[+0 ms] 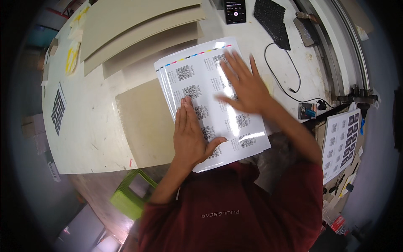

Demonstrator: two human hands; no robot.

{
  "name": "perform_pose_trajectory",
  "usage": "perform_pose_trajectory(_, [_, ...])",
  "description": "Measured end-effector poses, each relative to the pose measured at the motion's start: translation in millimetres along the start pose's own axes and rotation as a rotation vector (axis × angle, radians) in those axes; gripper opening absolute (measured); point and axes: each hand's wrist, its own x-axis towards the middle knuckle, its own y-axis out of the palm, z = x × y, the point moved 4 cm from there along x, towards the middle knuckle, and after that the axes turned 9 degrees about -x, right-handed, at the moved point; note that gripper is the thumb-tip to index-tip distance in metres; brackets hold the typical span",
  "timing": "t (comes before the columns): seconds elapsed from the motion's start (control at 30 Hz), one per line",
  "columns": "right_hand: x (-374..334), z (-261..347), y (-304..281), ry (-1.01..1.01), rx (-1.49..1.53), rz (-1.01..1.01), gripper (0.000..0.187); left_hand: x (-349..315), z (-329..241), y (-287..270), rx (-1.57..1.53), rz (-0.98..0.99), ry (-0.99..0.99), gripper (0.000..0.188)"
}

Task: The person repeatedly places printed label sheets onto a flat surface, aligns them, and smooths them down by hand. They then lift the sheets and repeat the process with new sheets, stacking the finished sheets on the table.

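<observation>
In front of me a stack of glossy white printed sheets [226, 122] lies tilted on the table, its front edge reaching my body. Rows of square black codes and a strip of small colour patches are printed on the top sheet. My left hand [189, 134] rests flat on the left part of this sheet, fingers together and stretched forward, thumb out to the right. Over the upper right part is my right hand [247, 88], its fingers spread and slightly blurred; whether it touches the paper I cannot tell. Neither hand holds anything. Beneath the stack's left side shows a beige board [145, 122].
Large beige boards [142, 29] are piled at the far left. A phone [235, 11], black bubble wrap [272, 21] and a black cable [275, 75] lie at the far right, near a metal rail [357, 50]. More printed sheets [341, 143] sit right; a green stool [130, 195] stands below left.
</observation>
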Motion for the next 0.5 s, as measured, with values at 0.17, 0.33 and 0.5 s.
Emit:
perform_pose_trajectory(0.17, [-131.4, 62.5, -27.5, 0.031, 0.097, 0.196, 0.081, -1.9, 2.7, -1.7, -0.029, -0.048, 0.023, 0.112])
perform_pose_trajectory(0.33, [-200.0, 10.5, -59.5, 0.391, 0.278, -0.120, 0.078, -25.0, 41.5, -5.1, -0.604, -0.399, -0.159, 0.078])
perform_pose_trajectory(0.5, [-384.3, -109.5, -131.2, 1.345, -0.475, -0.273, 0.072, -75.0, 113.9, -36.2, 0.227, -0.217, -0.267, 0.055])
